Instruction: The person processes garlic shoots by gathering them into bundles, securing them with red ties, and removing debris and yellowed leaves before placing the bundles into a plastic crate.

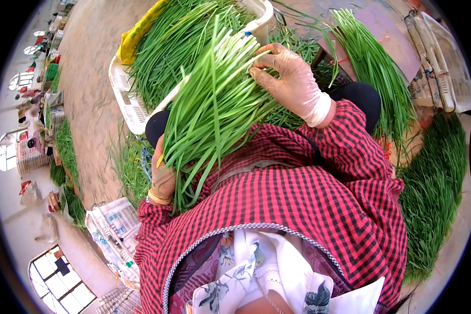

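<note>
A loose bunch of long green garlic chives (pixel 216 106) lies across my lap, its pale cut ends pointing away from me. My left hand (pixel 163 176), gloved, is under the leafy end and supports the bunch; its fingers are mostly hidden by the leaves. At the stem end, my right hand (pixel 286 78), in a thin translucent glove, pinches stems between thumb and fingers. Beyond the bunch, a white plastic basket (pixel 131 114) holds a heap of more chives (pixel 180 47), with a yellow bag (pixel 135 37) along its side.
A bundle of chives (pixel 371 66) rests on a small board-topped stand (pixel 392 43) at the right. Dense chives (pixel 431 192) lie beside me there. White crates (pixel 447 62) are at the far right, others (pixel 115 231) at my left. Leaf scraps (pixel 131 165) litter the floor.
</note>
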{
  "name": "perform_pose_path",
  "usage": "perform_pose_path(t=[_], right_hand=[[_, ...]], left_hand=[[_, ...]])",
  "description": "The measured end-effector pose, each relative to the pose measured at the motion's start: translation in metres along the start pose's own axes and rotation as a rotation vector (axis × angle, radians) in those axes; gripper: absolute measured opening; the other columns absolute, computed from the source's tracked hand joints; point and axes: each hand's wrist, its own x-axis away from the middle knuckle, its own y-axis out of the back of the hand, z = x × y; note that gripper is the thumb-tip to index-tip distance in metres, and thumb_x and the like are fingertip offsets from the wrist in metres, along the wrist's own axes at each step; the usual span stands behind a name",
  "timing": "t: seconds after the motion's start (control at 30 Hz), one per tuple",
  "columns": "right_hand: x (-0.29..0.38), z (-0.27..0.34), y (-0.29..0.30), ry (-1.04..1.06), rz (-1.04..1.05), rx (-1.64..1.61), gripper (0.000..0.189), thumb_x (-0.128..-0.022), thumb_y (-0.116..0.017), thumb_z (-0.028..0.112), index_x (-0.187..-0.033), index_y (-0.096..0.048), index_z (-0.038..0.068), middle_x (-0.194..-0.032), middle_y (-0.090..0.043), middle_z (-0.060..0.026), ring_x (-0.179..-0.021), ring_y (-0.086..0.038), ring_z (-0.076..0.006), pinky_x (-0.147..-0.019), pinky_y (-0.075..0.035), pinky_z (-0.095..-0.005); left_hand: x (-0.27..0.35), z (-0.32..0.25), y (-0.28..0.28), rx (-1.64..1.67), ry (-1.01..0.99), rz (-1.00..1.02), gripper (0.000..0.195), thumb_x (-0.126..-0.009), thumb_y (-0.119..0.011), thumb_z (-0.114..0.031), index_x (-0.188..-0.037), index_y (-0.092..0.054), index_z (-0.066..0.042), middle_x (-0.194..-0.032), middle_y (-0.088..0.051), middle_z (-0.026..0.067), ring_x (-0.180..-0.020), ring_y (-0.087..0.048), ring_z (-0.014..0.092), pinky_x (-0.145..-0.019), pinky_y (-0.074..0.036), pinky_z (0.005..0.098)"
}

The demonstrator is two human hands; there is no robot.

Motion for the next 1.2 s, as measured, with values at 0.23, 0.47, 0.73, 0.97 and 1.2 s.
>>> perform_pose_path(t=[0.23,0.47,0.73,0.97,1.2], right_hand=[[-0.012,-0.017,-0.026,0.055,0.006,0.367,0.031,-0.079,-0.067,0.037,-0.085,-0.074,0.007,-0.1,-0.063,-0.0167,-0.108,-0.055,-0.0351,-0.1,-0.036,-0.0478],[-0.016,-0.017,-0.021,-0.094,-0.042,-0.29,0.017,-0.079,-0.073,0.019,-0.08,-0.07,0.003,-0.09,-0.067,-0.0102,-0.089,-0.062,-0.0227,-0.085,-0.048,-0.0342],[-0.008,-0.055,0.069,-0.143,-0.259,-0.457,0.014,-0.088,-0.065,0.009,-0.097,-0.073,0.002,-0.09,-0.07,-0.0026,-0.079,-0.058,-0.0077,-0.078,-0.046,-0.022],[0.005,-0.077,0.09,-0.275,-0.137,0.351,0.056,-0.081,-0.073,0.043,-0.116,-0.064,0.001,-0.123,-0.06,-0.0204,-0.115,-0.058,-0.0324,-0.1,-0.043,-0.039],[-0.003,-0.041,0.027,0.184,-0.163,0.201,0.021,-0.084,-0.071,0.023,-0.089,-0.07,0.003,-0.099,-0.068,-0.0134,-0.097,-0.063,-0.0263,-0.088,-0.048,-0.0368]], left_hand=[[0.0,0.01,-0.002,-0.036,-0.035,-0.043,0.057,-0.093,-0.064,-0.008,-0.145,-0.039,-0.004,-0.134,-0.055,0.0086,-0.116,-0.058,0.019,-0.099,-0.049,0.0312],[-0.001,0.009,0.004,-0.152,-0.011,-0.066,0.056,-0.093,-0.064,-0.009,-0.143,-0.041,-0.004,-0.133,-0.056,0.0076,-0.115,-0.057,0.016,-0.098,-0.048,0.0295],[0.003,0.002,0.006,0.087,0.056,-0.078,0.055,-0.092,-0.063,-0.005,-0.141,-0.039,-0.005,-0.126,-0.06,0.0099,-0.11,-0.062,0.02,-0.093,-0.054,0.0322],[0.001,0.01,0.013,0.042,0.058,-0.029,0.053,-0.093,-0.06,-0.002,-0.141,-0.04,-0.004,-0.129,-0.058,0.0115,-0.111,-0.061,0.022,-0.092,-0.055,0.0328],[0.008,0.023,0.028,-0.198,0.021,-0.204,0.054,-0.09,-0.064,-0.004,-0.14,-0.043,-0.001,-0.126,-0.061,0.0121,-0.112,-0.06,0.02,-0.094,-0.051,0.0317]])
